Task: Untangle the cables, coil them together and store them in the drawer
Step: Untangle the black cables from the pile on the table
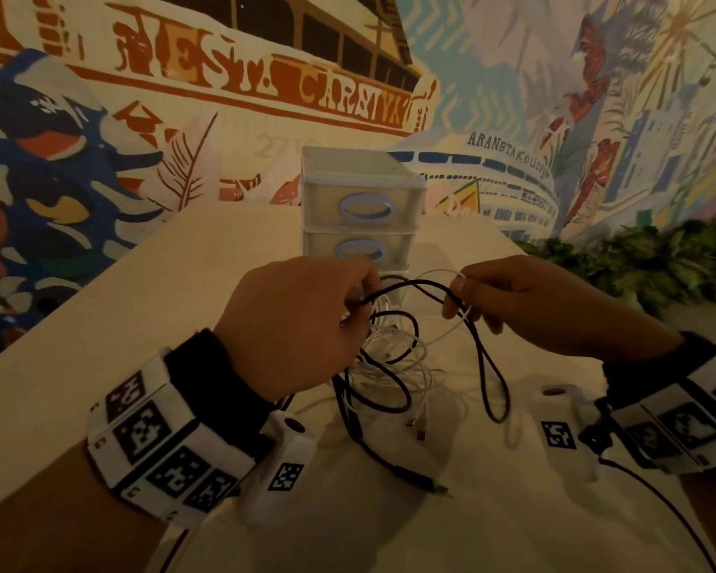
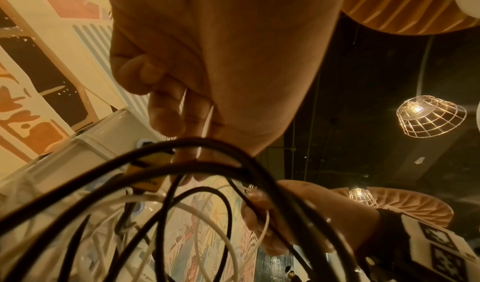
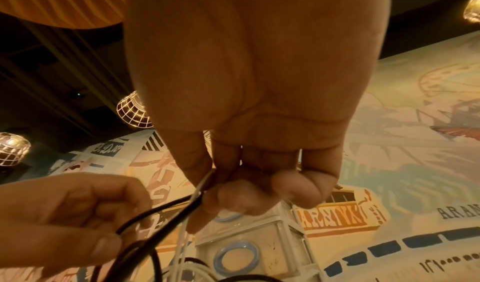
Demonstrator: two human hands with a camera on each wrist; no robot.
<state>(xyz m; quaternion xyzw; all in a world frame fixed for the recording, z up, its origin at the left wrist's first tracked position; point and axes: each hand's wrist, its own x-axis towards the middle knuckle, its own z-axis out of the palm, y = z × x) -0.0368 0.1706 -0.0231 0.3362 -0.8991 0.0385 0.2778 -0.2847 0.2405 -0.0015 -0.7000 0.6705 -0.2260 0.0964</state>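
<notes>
Drawer unit (image 1: 362, 208) blocks the table's (image 1: 191, 258) far middle; bare tabletop flanks it, seemingly passable.

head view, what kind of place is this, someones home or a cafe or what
Probably a cafe or similar public venue, not a home: a big painted mural fills the wall, wire-cage pendant lamps hang from a dark ceiling, and a hedge-like planter borders the table.

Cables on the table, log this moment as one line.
phase: untangling | left hand: grips black cable | right hand: pinches white cable | drawer unit: shut
</notes>
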